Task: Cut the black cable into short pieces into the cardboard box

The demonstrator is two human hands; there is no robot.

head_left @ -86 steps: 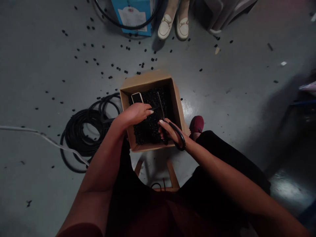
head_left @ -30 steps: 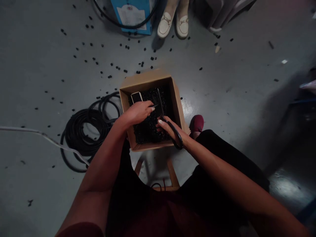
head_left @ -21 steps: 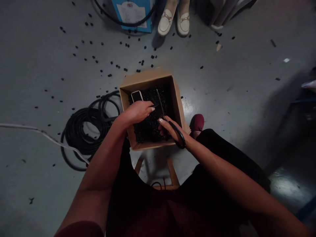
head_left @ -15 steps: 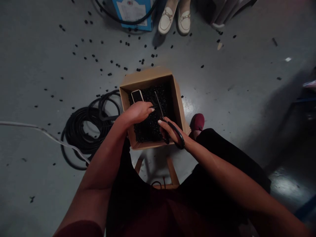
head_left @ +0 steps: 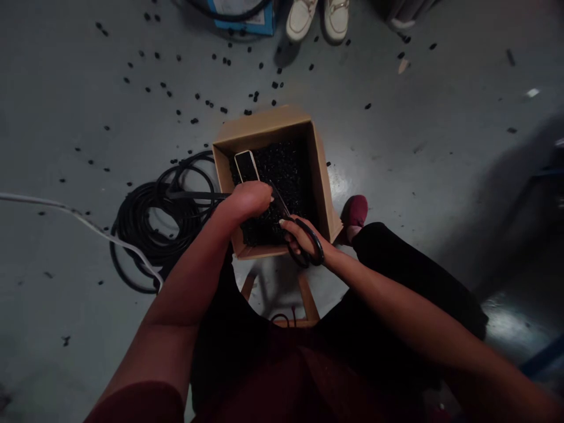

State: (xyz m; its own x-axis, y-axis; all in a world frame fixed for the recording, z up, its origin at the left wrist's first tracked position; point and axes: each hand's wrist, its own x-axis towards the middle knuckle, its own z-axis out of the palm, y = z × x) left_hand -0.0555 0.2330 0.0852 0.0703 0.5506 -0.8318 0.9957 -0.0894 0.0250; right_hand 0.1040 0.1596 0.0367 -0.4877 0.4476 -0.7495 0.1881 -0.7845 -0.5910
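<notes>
My right hand (head_left: pixel 302 235) is closed around the black handles of a pair of scissors (head_left: pixel 281 200). The blades point up and left over an open cardboard box (head_left: pixel 326 194). Close to the blade tips is my left hand (head_left: pixel 253 198), its fingers closed. A black rubber strip (head_left: pixel 198 195) runs from the coil on the left and passes under my left wrist towards those fingers. The end inside the fingers is hidden. Many small black pieces (head_left: pixel 286 164) fill the box. On them lies a phone (head_left: pixel 247 165), just beyond my left hand.
Left of the box, a black coil (head_left: pixel 141 220) lies on the floor, with a white cable (head_left: pixel 88 223) nearby. Small black pieces are scattered across the floor. Another person's white shoes (head_left: pixel 337 20) and a blue box (head_left: pixel 247 26) are at the top. Wooden legs (head_left: pixel 308 299) show under the box.
My left hand has turned, its fingers curling in, and the black strip beside its wrist shows more. The scissors' blades have swung left, nearer to that hand. The view has shifted slightly.
</notes>
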